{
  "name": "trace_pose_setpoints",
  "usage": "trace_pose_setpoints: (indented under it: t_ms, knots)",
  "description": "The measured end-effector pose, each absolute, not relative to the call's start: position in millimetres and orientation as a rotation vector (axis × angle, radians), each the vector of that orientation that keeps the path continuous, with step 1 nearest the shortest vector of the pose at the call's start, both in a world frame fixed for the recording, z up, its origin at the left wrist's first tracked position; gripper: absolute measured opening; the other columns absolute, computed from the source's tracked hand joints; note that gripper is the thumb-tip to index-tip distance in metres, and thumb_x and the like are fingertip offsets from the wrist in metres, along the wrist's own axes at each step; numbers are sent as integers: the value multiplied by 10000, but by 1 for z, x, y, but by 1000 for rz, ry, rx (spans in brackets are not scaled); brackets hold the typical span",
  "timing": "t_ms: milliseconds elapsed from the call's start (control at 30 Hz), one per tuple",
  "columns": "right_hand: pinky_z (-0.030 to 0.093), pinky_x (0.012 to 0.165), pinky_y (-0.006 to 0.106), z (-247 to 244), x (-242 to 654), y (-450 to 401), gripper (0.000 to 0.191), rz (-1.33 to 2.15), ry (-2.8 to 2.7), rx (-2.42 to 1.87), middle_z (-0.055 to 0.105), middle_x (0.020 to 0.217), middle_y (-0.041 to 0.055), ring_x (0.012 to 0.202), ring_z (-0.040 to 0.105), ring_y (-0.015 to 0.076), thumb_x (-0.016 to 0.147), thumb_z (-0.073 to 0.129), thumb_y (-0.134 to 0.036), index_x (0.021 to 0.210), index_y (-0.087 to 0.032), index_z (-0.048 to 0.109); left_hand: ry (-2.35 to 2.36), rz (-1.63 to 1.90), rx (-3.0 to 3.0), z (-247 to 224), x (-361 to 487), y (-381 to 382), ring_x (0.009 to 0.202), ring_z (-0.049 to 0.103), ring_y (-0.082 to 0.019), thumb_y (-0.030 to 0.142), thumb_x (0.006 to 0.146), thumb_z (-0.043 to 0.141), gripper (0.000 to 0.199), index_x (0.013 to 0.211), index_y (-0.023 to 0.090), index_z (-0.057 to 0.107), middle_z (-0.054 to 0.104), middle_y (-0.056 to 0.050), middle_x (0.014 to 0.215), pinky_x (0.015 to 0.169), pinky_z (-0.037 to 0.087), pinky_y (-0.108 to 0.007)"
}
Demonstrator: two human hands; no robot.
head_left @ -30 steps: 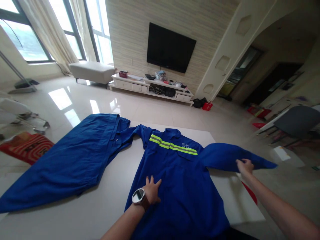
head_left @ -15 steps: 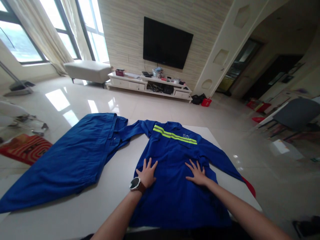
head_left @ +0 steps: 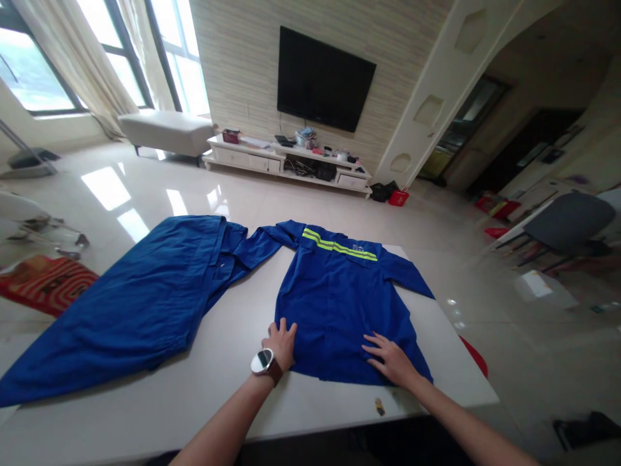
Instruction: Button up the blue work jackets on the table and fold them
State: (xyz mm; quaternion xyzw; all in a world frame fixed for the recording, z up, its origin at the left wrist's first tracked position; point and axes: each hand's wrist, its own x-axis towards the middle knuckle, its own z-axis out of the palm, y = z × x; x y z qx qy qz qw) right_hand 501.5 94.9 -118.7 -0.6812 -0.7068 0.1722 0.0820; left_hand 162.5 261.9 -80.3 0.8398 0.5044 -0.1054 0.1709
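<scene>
A blue work jacket [head_left: 334,304] with a yellow-green and grey reflective band lies front up on the white table [head_left: 228,395]. My left hand [head_left: 281,346], below a wristwatch [head_left: 262,362], rests on the jacket's left edge near the hem with its fingers apart. On the lower right of the front, my right hand [head_left: 391,359] lies flat with its fingers spread. The jacket's collar end reaches the table's far edge. To the left are blue work trousers [head_left: 145,291], folded, with one jacket sleeve meeting them at the waist.
A small yellow sticker [head_left: 380,406] is near the table's front edge. Beside the table's left end stands a red patterned bag [head_left: 48,285]. Farther off are a white TV cabinet [head_left: 242,158], a bench [head_left: 167,133] and a dark chair [head_left: 567,223].
The jacket has slid away from me toward the far edge, and its hem now lies back from the near edge, baring tabletop and the sticker. Both hands are nearer the hem.
</scene>
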Motion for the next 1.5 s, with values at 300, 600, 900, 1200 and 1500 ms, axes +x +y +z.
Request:
trace_pose_setpoints:
  t_ms: [300,600,900,1200,1500]
  knots:
    - [490,1063,519,-83,537,70,314,37,-1536,-1992,717,1231,100,1160,652,287,960,549,-437,1032,-266,803,1194,-71,2216,-55,151,277,874,664,-187,-49,803,446,409,1113,194,554,546,-101,1133,825,512,-307]
    - [426,1109,406,-106,519,26,583,444,-1783,-2418,600,1381,91,1292,538,274,807,595,-303,1388,-242,598,1202,-249,2400,-74,171,242,1245,495,-412,138,605,814,646,1209,215,598,479,-178,1379,840,561,-492]
    - [471,965,370,-72,531,38,324,419,-1754,-2479,663,1122,87,1072,613,259,849,540,-384,1099,-216,662,1006,-14,2341,-62,155,274,1036,639,-232,-14,801,449,350,1006,173,662,681,-106,1073,908,495,-327]
    - [462,1018,415,-109,526,18,330,352,-1737,-2465,671,1136,111,1120,601,285,847,414,-239,1020,-243,694,865,451,2082,-38,144,297,939,601,-186,-76,696,429,411,908,177,674,629,-54,965,872,477,-288]
    - [492,898,435,-5,555,35,346,-367,-1027,-2150,661,1045,131,996,630,305,895,379,-403,1105,-195,558,1044,984,2041,-17,138,296,1137,532,-227,-27,726,412,430,1003,210,640,612,-78,1103,1058,438,-356]
